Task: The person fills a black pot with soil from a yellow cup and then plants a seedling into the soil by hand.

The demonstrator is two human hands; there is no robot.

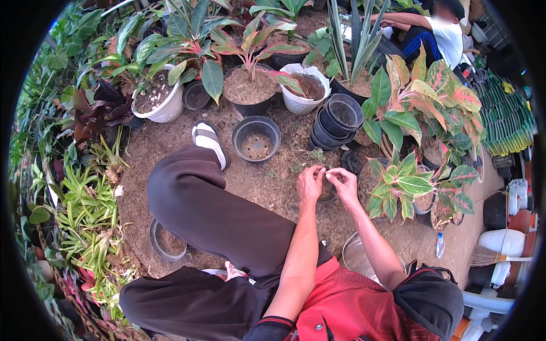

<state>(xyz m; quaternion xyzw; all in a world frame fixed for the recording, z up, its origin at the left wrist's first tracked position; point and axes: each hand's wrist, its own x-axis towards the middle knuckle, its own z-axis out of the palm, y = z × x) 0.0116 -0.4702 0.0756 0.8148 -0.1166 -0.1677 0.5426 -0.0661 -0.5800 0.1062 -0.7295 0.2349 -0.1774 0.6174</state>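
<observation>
My left hand (310,184) and my right hand (344,184) meet at the fingertips over a small black pot (327,199) on the soil. Thumbs and forefingers are pinched together; a small green sprig (318,156) shows just beyond them, and whether the fingers hold it is unclear. A stack of black plastic pots (337,119) stands beyond my hands. Beside my right hand lies a crumpled black plastic piece (350,162). An empty black pot with drainage holes (256,140) sits to the left, near my foot.
Potted aglaonema plants (403,183) stand at the right, more potted plants behind. A white pot (303,91) holds soil. Cut green leaves (87,213) lie at the left. Another person (443,38) sits at the upper right. A metal bucket (356,255) is under my right arm.
</observation>
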